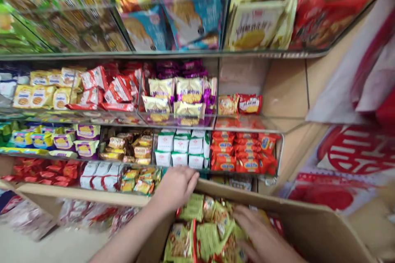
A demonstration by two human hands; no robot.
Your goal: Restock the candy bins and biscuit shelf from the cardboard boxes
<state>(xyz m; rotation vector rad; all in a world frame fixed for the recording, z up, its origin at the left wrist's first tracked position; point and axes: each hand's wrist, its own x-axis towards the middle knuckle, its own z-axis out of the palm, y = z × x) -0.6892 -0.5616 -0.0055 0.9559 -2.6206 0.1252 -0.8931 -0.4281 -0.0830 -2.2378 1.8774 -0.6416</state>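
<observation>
My left hand (177, 189) is closed over the rim at the far left corner of a cardboard box (308, 218). Inside the box lie many small green-and-yellow snack packets (208, 236), some with red edges. Over the right part of this pile is my right hand (257, 232), blurred, its fingers apart and reaching down against the packets. No packet shows clearly in its grasp. Just beyond the box, a shelf bin holds stacked orange-red packets (224, 152), beside a bin of white-and-green packets (180, 146).
Clear-fronted bins (182, 121) of packaged snacks fill tiered shelves ahead. Two red packets (249, 103) stand in a middle bin. Larger blue bags (191, 12) sit above. Red-and-white goods (364, 148) hang at the right. Plastic-wrapped bundles (92, 215) lie low at the left.
</observation>
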